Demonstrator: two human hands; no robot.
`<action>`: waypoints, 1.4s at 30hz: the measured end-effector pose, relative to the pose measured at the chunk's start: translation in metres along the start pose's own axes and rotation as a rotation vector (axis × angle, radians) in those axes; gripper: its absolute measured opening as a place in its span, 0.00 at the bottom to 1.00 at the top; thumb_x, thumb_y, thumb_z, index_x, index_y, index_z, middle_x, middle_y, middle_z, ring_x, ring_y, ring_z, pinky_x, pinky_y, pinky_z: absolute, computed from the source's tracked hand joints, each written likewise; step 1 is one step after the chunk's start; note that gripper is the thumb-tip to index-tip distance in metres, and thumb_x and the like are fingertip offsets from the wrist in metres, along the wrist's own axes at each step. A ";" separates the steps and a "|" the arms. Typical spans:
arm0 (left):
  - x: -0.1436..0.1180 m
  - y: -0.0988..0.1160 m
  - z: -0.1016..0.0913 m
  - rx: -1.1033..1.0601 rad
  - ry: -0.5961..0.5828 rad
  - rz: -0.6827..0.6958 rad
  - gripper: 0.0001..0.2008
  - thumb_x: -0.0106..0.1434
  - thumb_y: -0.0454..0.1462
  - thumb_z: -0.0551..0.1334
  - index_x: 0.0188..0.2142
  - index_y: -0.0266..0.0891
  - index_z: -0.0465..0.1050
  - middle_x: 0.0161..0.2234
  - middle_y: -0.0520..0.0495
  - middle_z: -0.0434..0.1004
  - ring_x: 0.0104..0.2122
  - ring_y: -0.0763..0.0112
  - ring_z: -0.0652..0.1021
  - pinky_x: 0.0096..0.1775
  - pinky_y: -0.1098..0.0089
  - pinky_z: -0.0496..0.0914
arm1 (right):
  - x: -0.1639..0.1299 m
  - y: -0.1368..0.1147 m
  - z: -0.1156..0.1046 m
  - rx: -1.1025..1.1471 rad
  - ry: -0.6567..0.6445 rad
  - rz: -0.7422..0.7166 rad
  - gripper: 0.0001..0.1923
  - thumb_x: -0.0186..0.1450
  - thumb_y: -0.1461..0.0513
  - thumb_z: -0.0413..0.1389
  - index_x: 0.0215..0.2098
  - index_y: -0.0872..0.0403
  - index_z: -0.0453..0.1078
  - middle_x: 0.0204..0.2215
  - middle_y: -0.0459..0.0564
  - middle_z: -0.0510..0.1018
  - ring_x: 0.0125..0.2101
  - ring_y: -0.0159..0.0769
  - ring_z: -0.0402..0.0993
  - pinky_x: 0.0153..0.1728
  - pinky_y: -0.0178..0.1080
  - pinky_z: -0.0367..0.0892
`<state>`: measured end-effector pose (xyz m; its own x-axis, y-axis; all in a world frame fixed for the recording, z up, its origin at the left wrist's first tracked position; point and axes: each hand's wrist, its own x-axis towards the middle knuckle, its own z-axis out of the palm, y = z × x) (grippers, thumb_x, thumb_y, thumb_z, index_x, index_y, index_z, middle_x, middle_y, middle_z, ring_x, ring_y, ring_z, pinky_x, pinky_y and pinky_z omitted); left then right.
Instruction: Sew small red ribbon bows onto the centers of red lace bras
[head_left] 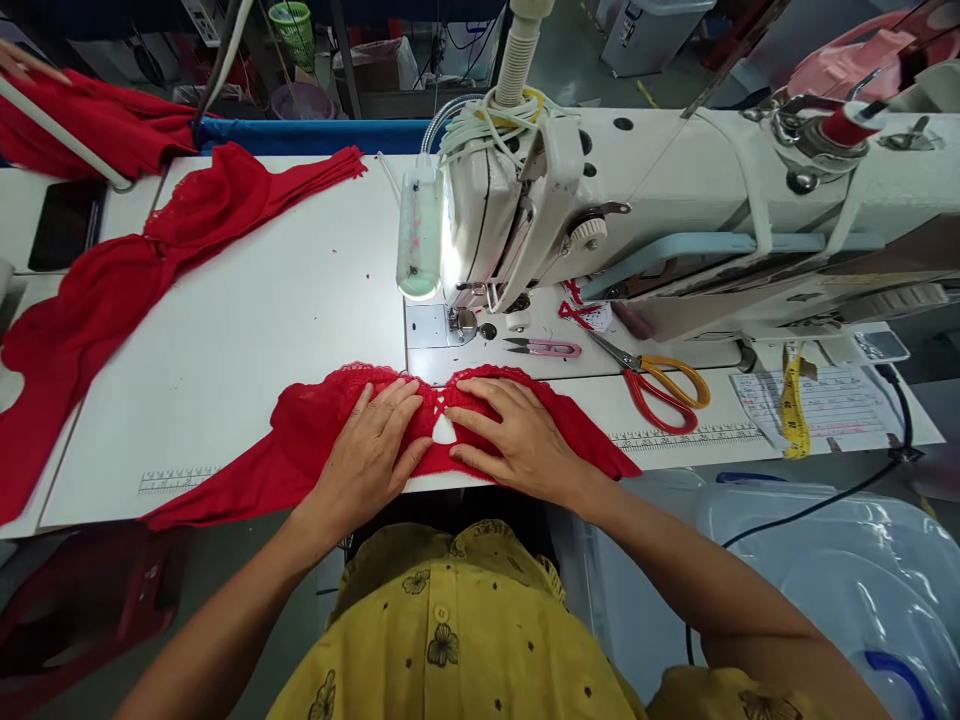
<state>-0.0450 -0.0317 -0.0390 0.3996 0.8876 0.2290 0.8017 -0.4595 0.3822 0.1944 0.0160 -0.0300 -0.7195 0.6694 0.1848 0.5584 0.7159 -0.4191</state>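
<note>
A red lace garment piece [300, 430] lies flat at the front edge of the white sewing table [247, 330]. My left hand [371, 450] presses flat on its left half, fingers spread toward the centre. My right hand [517, 435] presses flat on its right half. Between my fingertips a small white triangle of table shows through a gap in the fabric. The sewing machine's needle area [465, 322] sits just beyond the garment, lit by a lamp [418, 240].
Pink thread snips [546, 347] and orange-handled scissors [660, 385] lie right of the needle. A yellow measuring tape [793, 400] and printed sheet [825, 400] sit far right. More red fabric [112, 290] is piled at left, with a black phone [67, 222]. Another person's hand [22, 62] shows top left.
</note>
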 end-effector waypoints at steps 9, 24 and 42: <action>-0.001 0.001 0.000 -0.039 -0.003 -0.029 0.24 0.71 0.39 0.56 0.64 0.40 0.57 0.63 0.38 0.67 0.65 0.56 0.65 0.67 0.47 0.53 | -0.001 0.000 0.002 -0.017 0.012 -0.001 0.21 0.70 0.51 0.54 0.57 0.51 0.71 0.62 0.57 0.68 0.61 0.48 0.62 0.62 0.53 0.59; 0.007 0.001 -0.021 0.019 -0.033 -0.026 0.26 0.70 0.42 0.57 0.63 0.36 0.58 0.62 0.35 0.67 0.64 0.52 0.65 0.65 0.48 0.58 | -0.012 -0.005 -0.027 -0.129 0.166 0.026 0.17 0.72 0.56 0.52 0.56 0.54 0.68 0.54 0.55 0.76 0.53 0.44 0.71 0.55 0.48 0.65; 0.047 0.009 -0.052 -0.127 0.094 -0.266 0.07 0.62 0.33 0.58 0.27 0.41 0.67 0.29 0.50 0.72 0.32 0.65 0.72 0.40 0.63 0.61 | 0.012 -0.096 -0.048 -0.211 0.430 0.093 0.09 0.72 0.60 0.48 0.36 0.53 0.67 0.25 0.47 0.76 0.23 0.34 0.70 0.25 0.37 0.58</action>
<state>-0.0417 0.0043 0.0217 0.1354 0.9734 0.1850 0.8083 -0.2165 0.5475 0.1524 -0.0352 0.0552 -0.4517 0.7218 0.5244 0.7159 0.6440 -0.2698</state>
